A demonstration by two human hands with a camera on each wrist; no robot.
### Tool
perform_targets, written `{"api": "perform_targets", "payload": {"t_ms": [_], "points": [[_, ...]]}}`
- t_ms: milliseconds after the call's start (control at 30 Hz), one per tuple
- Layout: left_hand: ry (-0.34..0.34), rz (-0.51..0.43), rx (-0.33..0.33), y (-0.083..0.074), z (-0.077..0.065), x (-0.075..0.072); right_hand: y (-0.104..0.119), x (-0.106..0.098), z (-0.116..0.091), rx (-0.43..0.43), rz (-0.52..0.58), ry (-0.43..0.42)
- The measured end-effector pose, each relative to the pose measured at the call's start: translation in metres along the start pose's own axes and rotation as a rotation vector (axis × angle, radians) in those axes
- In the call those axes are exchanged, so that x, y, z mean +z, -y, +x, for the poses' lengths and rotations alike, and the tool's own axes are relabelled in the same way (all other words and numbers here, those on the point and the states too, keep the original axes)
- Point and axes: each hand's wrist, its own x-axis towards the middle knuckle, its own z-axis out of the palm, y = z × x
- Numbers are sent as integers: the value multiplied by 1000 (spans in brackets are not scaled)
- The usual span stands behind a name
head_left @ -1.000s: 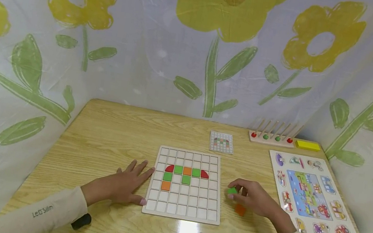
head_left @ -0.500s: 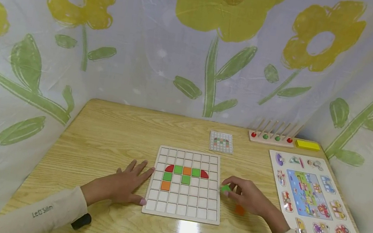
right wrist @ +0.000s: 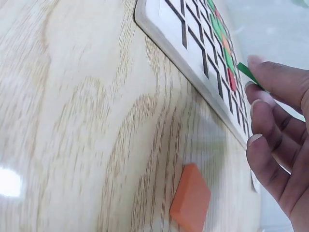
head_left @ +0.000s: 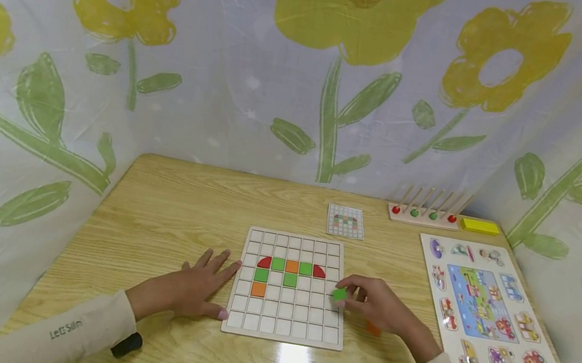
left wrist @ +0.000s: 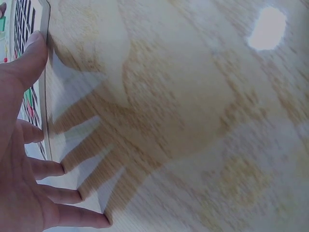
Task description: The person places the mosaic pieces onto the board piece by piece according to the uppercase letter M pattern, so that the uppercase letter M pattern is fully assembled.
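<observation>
A white grid board point(head_left: 268, 325) lies on the table with red, green and orange tiles set in some of its squares. My right hand point(head_left: 379, 303) pinches a green square tile point(head_left: 340, 294) between thumb and fingers, above the board's right edge. In the right wrist view that green tile point(right wrist: 248, 75) shows edge-on. An orange tile point(right wrist: 191, 198) lies on the table below the right hand, partly hidden by it in the head view. My left hand point(head_left: 197, 287) rests with spread fingers against the board's left edge; its thumb point(left wrist: 34, 53) touches the rim.
A small printed card point(head_left: 346, 222) with a coloured grid pattern lies behind the board. A picture puzzle board point(head_left: 492, 315) is at the right. Behind it stand a peg rack point(head_left: 422, 220) with beads and a yellow block point(head_left: 480, 227). A flowered curtain surrounds the table.
My right hand has moved left with the green tile, from beside the board to over its right edge. The left hand has stayed in place.
</observation>
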Motion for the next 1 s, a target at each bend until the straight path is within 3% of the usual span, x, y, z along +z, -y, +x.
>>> {"api": "perform_targets", "payload": {"t_ms": [233,500,1000], "points": [[3,-9,-4,1,1,0,3,5,7,-57,9,-3],[7,-21,-5,1,1,0,7,14,17,21,-7,-28],[7,-24,0,2,2,2,11,24,28,62,9,-57]]}}
